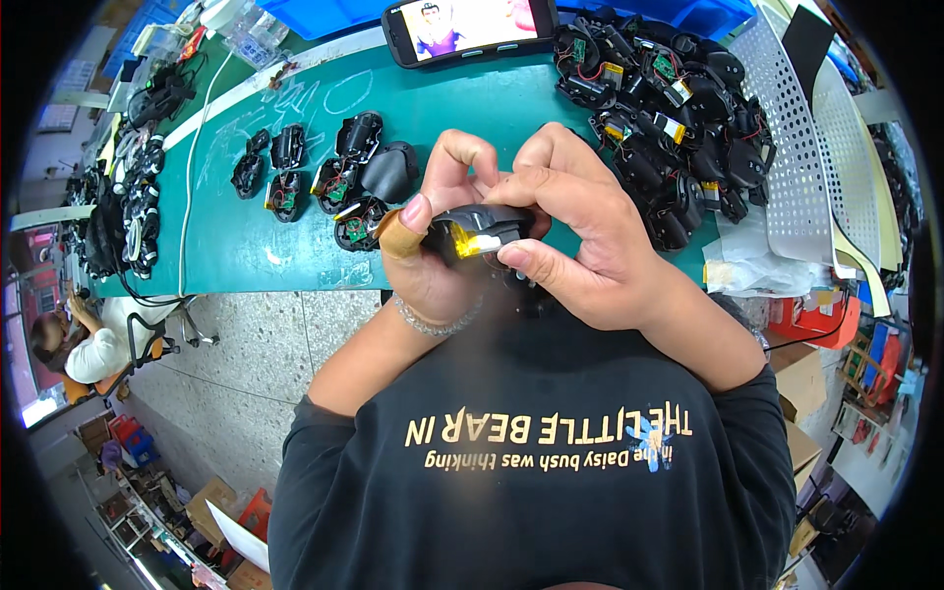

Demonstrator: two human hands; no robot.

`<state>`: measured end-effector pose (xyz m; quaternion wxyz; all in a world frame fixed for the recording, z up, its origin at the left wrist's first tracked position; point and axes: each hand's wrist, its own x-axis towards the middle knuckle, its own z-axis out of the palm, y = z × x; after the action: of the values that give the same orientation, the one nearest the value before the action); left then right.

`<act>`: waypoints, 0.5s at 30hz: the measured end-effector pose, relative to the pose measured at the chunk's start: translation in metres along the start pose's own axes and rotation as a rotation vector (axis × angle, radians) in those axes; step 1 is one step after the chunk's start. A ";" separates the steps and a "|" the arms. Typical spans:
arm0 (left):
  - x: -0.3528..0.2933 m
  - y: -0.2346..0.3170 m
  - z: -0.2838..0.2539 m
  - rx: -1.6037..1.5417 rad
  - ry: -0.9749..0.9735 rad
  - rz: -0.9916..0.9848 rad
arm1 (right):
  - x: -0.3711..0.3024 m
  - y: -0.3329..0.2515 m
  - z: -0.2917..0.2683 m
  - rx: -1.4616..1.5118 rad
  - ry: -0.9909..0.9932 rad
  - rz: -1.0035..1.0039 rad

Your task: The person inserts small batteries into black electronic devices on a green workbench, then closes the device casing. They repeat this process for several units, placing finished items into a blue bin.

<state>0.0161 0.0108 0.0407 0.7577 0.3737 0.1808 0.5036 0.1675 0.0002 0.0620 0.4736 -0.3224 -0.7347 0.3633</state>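
Close to my chest, over the front edge of the table, I hold a black plastic housing (487, 218) in both hands. Its open side shows a small silver battery cell (482, 245) with yellow tape at one end. My left hand (433, 270) is closed round the left side, with a tan covering on the thumb. From the right, my right hand (600, 236) pinches the housing, its thumb beside the battery cell. Left of my hands lie several black housing parts (360, 133), some with green circuit boards (285, 197) in them, and a smooth rounded shell (391, 173).
A large pile of black housings (678, 128) with boards, wires and batteries covers the right of the green table (231, 236). Beyond it stands a perforated metal tray (801, 147). A phone (467, 29) is propped at the back. At far left, another person (93, 354) sits.
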 end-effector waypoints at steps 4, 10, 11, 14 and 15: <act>-0.001 -0.002 0.000 -0.023 0.011 -0.005 | -0.002 0.003 -0.001 -0.034 -0.044 -0.034; 0.001 0.001 0.003 0.086 0.056 0.003 | 0.002 0.004 -0.006 -0.175 -0.046 -0.049; 0.001 0.000 -0.001 0.071 0.031 0.003 | 0.004 0.003 -0.008 -0.224 -0.076 -0.073; -0.001 -0.002 0.001 0.060 0.028 -0.005 | 0.008 0.002 -0.012 -0.332 -0.141 -0.134; -0.001 -0.003 0.002 0.064 0.036 -0.010 | 0.007 0.003 -0.011 -0.343 -0.141 -0.148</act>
<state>0.0190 0.0085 0.0401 0.7445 0.3876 0.2125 0.5004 0.1753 0.0105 0.0657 0.3846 -0.3172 -0.8389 0.2185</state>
